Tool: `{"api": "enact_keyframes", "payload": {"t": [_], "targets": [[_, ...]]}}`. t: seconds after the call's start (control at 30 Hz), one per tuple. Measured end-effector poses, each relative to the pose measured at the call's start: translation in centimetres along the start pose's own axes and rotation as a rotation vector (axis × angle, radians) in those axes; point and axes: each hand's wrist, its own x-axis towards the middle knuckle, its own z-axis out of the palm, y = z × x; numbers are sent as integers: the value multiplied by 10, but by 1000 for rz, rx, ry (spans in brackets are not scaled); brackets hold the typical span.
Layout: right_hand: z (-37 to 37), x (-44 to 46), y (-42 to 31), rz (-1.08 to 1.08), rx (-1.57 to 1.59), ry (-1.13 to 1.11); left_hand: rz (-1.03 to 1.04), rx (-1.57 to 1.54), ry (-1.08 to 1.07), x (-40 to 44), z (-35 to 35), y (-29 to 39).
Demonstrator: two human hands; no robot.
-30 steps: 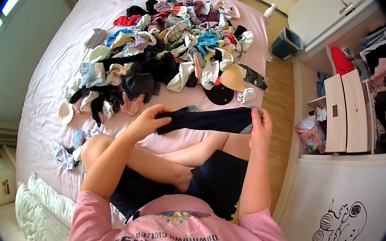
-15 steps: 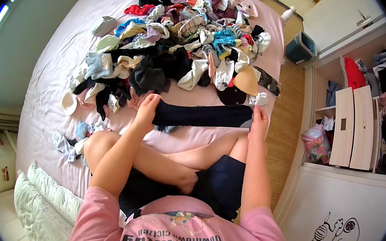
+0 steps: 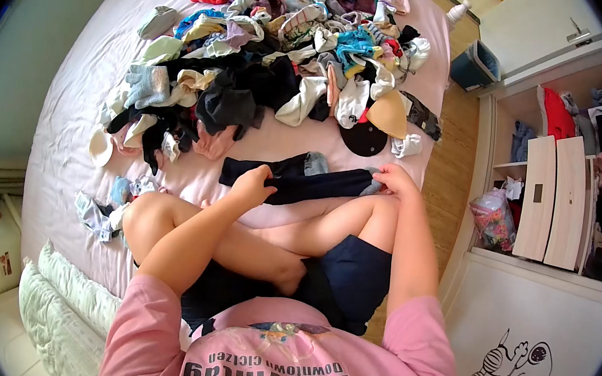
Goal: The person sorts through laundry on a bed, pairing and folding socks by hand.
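A long dark navy sock point(image 3: 319, 189) with a grey end stretches sideways above my crossed legs. My left hand point(image 3: 253, 185) is closed on its left end, and my right hand point(image 3: 396, 180) pinches the grey end at the right. Just behind it lies a second dark piece point(image 3: 262, 169), apparently a matching sock, with a grey part point(image 3: 315, 164); the held sock partly covers it. Beyond both hands, a large heap of mixed socks and small clothes point(image 3: 287, 45) spreads over the bed. A black round item point(image 3: 363, 140) and a beige cup-shaped pad point(image 3: 387, 115) sit at its near right.
A pink sheet point(image 3: 78, 88) covers the bed. Small light clothes point(image 3: 96, 217) lie left of my knee, near white quilted pillows point(image 3: 61, 302). On the right are an open wardrobe with drawers point(image 3: 537, 196), a floral bag point(image 3: 493, 219) and a dark bin point(image 3: 477, 65).
Both hands have lowered the stretched sock; my left hand has come nearer my body and to the right. The second dark piece behind it now shows much more.
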Motion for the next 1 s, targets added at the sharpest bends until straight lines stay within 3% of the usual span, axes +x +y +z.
{"api": "enact_keyframes", "payload": {"t": [0.23, 0.3, 0.37, 0.43, 0.5, 0.57, 0.63, 0.77, 0.83, 0.9, 0.97, 1.0], "targets": [[1, 9, 1, 93, -125, 95, 2, 123, 133, 9, -20, 1], [2, 10, 3, 111, -153, 108, 35, 348, 299, 8, -34, 0], [10, 17, 12, -108, -433, 411, -191, 602, 247, 5, -44, -3], [27, -4, -17, -245, -573, 632, -359, 594, 77, 7, -49, -12], [46, 0, -34, -426, -383, 499, -432, 570, 21, 6, -46, -20], [67, -6, -55, -506, -463, 370, -387, 571, 73, 8, -40, -20], [90, -5, -63, -581, -510, 390, -383, 516, 97, 5, -44, -15], [127, 14, -64, -574, -278, 417, -328, 367, 212, 10, -49, -25], [133, 25, -63, -684, 26, 460, -190, 222, 347, 7, -57, -23], [129, 20, -70, -780, 370, 521, -189, 67, 423, 4, -70, -14], [112, 4, -72, -803, 504, 541, -174, -96, 487, 5, -79, -3], [101, -12, -77, -815, 523, 562, -81, -419, 465, 8, -76, -5]]}}
